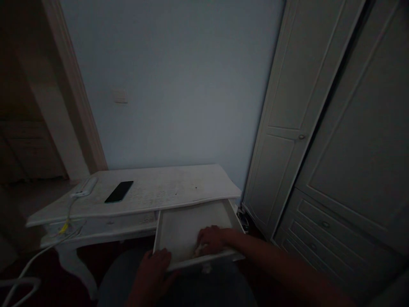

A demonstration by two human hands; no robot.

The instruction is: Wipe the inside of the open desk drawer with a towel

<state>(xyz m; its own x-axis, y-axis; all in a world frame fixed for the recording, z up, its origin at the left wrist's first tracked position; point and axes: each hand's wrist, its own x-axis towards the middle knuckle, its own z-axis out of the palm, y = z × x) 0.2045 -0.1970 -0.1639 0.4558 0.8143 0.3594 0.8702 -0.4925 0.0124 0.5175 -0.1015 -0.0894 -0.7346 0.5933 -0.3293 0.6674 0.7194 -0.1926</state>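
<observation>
A white drawer (pixel 182 228) is pulled out from the right part of a worn white desk (pixel 179 181). At its front left corner, my left hand (pixel 155 266) is closed over the rim. My right hand (pixel 212 238) reaches inside, pressed down near the front of the drawer's bottom. Under its bent fingers shows a pale, crumpled cloth (pixel 200 250), mostly hidden by the hand. No other object can be made out in the drawer. A small knob (pixel 206 268) sits on the drawer's front.
A dark phone (pixel 119 192) and a white power strip (pixel 87 186) lie on the desk's left side. A white cable (pixel 35 258) hangs off that end. To the right stands a tall wardrobe (pixel 281 145) with drawers. Dark items (pixel 243 219) lie on the floor beside the desk.
</observation>
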